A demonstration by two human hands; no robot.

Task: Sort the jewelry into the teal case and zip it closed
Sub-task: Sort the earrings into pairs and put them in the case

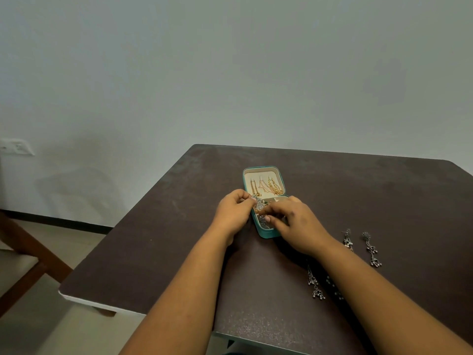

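Wall point(230, 67): plain, pale grey-green, fills the upper half of the view. White socket plate point(16, 146) low on it at far left; dark skirting strip at the floor line.

Floor point(51, 252): light tile, lower left. Brown wooden chair frame point(23, 254) stands there, partly out of view.

Table point(153, 239): dark brown, matte, lightly scuffed top with a pale edge and rounded corners, its far edge near the wall.

Teal case point(266, 233): on the table, mid-surface, open. Lid lies back flat toward the wall, cream-lined, with gold chains point(268, 185) hanging in rows inside. Base tray is mostly hidden by the hands.

Left hand point(234, 213): at the left rim of the base, fingers curled, thumb and forefinger pinching a silver-and-gold ornament point(259, 204) over the tray.

Right hand point(297, 224): over the base from the right, fingers bent down into the tray, tips touching the jewelry there; cannot tell whether they are actually pinching anything.

Loose on the table, right of the case: two long dark-silver drop earrings point(371, 249) side by side; a second similar pair point(316, 285) nearer the front edge, partly under the right forearm.
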